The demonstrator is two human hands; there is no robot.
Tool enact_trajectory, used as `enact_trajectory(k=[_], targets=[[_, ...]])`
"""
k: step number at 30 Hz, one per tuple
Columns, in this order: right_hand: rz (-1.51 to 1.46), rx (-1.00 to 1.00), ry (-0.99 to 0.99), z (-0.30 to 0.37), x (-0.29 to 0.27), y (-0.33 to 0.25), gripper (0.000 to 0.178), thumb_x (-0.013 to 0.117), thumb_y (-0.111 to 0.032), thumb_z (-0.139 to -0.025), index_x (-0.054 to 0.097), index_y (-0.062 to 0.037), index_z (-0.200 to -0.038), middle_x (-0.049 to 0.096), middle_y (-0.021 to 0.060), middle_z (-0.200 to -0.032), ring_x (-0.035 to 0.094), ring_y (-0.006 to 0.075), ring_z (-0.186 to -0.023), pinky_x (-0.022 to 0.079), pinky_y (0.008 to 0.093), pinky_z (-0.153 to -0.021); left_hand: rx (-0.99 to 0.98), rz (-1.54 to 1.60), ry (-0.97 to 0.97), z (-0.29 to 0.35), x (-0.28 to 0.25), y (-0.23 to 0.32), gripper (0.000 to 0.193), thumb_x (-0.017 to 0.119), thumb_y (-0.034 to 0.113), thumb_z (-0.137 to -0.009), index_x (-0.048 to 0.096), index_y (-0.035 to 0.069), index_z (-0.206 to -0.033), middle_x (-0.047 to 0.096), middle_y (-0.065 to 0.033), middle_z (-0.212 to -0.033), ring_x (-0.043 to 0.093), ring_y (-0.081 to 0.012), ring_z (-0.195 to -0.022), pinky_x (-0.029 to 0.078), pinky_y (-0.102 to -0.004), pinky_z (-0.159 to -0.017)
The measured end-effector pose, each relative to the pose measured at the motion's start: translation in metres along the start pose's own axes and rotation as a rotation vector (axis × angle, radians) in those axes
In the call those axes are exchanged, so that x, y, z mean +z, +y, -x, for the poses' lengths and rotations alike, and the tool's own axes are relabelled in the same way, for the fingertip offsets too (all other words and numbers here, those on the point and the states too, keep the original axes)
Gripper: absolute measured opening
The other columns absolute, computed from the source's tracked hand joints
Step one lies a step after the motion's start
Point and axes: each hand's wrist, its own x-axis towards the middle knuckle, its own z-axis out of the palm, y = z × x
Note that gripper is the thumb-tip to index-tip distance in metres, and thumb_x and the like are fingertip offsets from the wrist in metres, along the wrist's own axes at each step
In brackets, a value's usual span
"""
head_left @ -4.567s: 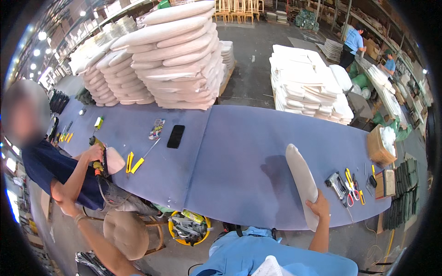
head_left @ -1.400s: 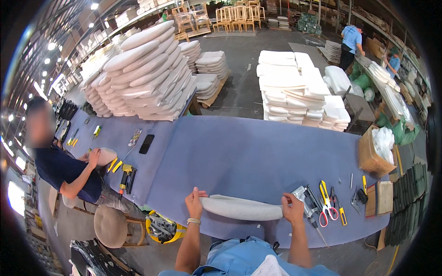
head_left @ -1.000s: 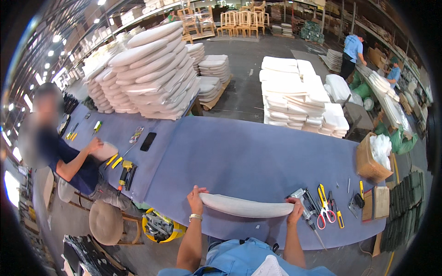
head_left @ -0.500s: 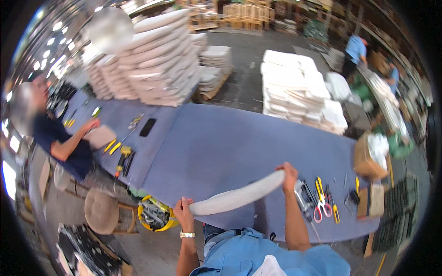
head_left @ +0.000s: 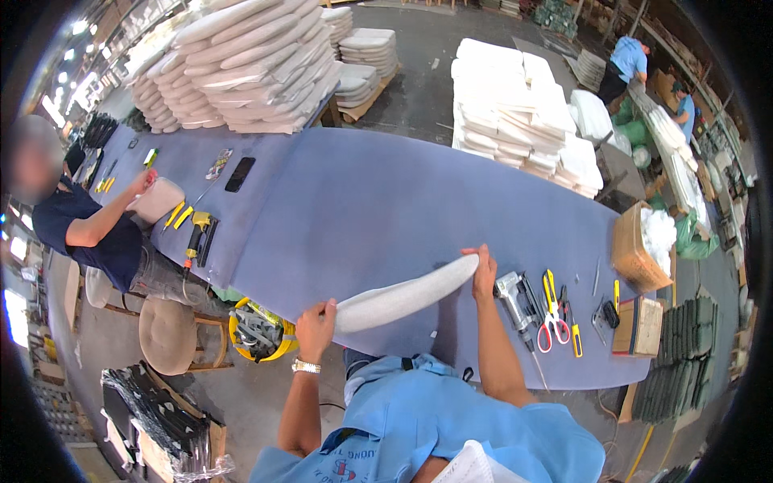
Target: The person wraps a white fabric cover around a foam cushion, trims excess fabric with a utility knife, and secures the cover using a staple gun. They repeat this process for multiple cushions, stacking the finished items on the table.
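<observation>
A light grey padded seat cushion point(head_left: 407, 304) is held tilted on edge above the near side of the blue-covered table point(head_left: 362, 209). My left hand point(head_left: 316, 326) grips its left end, with the thumb up. At the other end, slightly higher and farther off, my right hand point(head_left: 483, 275) is closed on the rim. The cushion's underside and some fingertips are hidden. Right of my right hand lies a silver staple gun point(head_left: 515, 302). Beside that are red-handled scissors point(head_left: 553, 332) and a yellow cutter knife point(head_left: 550, 286).
A co-worker point(head_left: 97, 213) handles a pale pad point(head_left: 157, 200) at the left, near a yellow staple gun point(head_left: 199, 237). Tall cushion stacks point(head_left: 250, 72) and white pads point(head_left: 503, 105) stand beyond the table. Cardboard boxes point(head_left: 632, 245) sit at its right end; a yellow bucket point(head_left: 282, 346) stands below left.
My view has tilted, so the table and its things sit higher in the picture. Both hands still hold the cushion's ends; it shows a little more of its broad face.
</observation>
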Motion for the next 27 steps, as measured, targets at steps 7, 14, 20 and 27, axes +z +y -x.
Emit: enact_trajectory(k=[7,14,20,27], targets=[[0.036,0.391,0.023,0.106,-0.026,-0.041,0.077,0.058,-0.065,-0.096,0.041,-0.0149,-0.152,0.056,0.0139,-0.137,0.061,0.0314,-0.112,0.055,0.051,-0.088,0.102,0.133,0.304,0.028,0.021,-0.015,0.027,0.064,0.028,-0.097,0.078,0.008,-0.108,0.073,-0.012,-0.106,0.066,-0.0339,-0.102,0.046,-0.0464,-0.103],[-0.069,0.52,0.069,0.137,0.002,-0.043,0.085,0.075,-0.049,-0.087,0.037,-0.0126,-0.153,0.057,0.0173,-0.139,0.061,0.0353,-0.117,0.06,0.0527,-0.08,-0.51,0.903,0.057,0.049,0.041,-0.07,0.06,0.067,0.01,-0.092,0.048,-0.002,-0.148,0.055,-0.02,-0.142,0.053,-0.0295,-0.13,0.042,-0.0417,-0.112],[-0.587,0.215,0.178,0.158,0.018,-0.047,0.066,0.073,-0.036,-0.091,0.047,-0.0057,-0.143,0.061,0.013,-0.136,0.064,0.0264,-0.118,0.056,0.0447,-0.093,-0.013,0.776,-0.179,0.02,-0.017,-0.046,0.071,0.068,0.012,-0.092,0.038,-0.003,-0.154,0.043,-0.0236,-0.155,0.042,-0.0317,-0.143,0.035,-0.0413,-0.118],[-0.057,0.295,0.266,0.253,0.043,0.035,0.057,0.065,-0.035,-0.101,0.047,-0.0052,-0.146,0.067,0.011,-0.117,0.069,0.0208,-0.095,0.059,0.0355,-0.08,1.035,1.483,-1.125,0.055,-0.267,0.093,0.037,0.061,0.024,-0.101,0.068,-0.008,-0.117,0.067,-0.021,-0.128,0.061,-0.0345,-0.126,0.029,-0.0548,-0.119]])
